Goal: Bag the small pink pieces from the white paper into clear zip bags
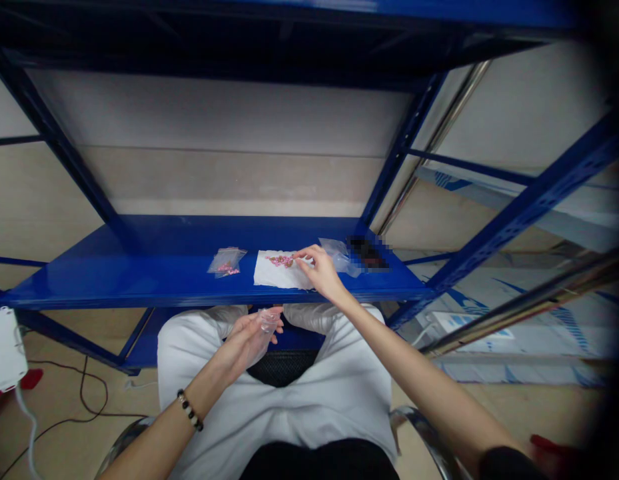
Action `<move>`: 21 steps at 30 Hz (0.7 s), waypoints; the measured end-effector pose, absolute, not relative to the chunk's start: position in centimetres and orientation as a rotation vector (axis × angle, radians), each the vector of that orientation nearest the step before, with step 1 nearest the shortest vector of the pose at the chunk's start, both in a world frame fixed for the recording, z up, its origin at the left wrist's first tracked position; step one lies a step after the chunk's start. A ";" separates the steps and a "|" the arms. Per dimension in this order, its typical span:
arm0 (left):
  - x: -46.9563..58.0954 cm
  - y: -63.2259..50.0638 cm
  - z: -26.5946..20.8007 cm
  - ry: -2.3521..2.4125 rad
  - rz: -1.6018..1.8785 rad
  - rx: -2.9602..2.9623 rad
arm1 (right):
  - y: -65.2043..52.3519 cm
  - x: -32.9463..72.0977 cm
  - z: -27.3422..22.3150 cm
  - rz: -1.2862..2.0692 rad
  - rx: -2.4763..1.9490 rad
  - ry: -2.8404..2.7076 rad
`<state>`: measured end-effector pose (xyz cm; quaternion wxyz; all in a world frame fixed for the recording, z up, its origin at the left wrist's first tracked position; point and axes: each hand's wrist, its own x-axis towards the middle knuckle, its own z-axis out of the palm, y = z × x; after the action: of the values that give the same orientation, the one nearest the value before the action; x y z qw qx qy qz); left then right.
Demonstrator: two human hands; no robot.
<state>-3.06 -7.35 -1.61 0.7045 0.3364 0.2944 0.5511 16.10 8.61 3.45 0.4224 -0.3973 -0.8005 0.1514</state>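
Observation:
My left hand (249,337) is closed around a small clear plastic bag (268,323), held over my lap just below the shelf's front edge. Over the blue shelf my right hand (315,267) reaches to a little heap of pink and brownish beads (280,261), its thumb and forefinger pinched at the heap's right side. Whatever sits between those fingertips is too small to make out. The beads lie on a white paper sheet (269,277), partly covered by my right hand. To its left rests a clear zip bag (227,262) with pink beads inside.
A larger clear plastic bag (342,257) lies right of the paper, beside a blurred dark object (369,253). Blue posts (404,143) and an upper shelf (289,40) frame the blue shelf board (154,267). Cables (84,387) run across the floor at left.

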 end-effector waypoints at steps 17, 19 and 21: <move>-4.5 -6.7 -1.2 0.581 1.165 0.597 | 17.1 15.0 2.9 0.267 -1.256 -2.447; -4.6 -6.6 -1.2 0.581 1.142 0.600 | 17.0 14.8 3.0 0.234 -1.276 -2.472; -4.6 -6.6 -1.2 0.576 1.150 0.604 | 16.9 14.5 3.1 0.164 -1.311 -2.504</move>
<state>-4.63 -6.59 -1.17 0.7580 0.2771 0.2643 0.5280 14.45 16.94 3.10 0.1543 -0.4576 -0.8738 0.0572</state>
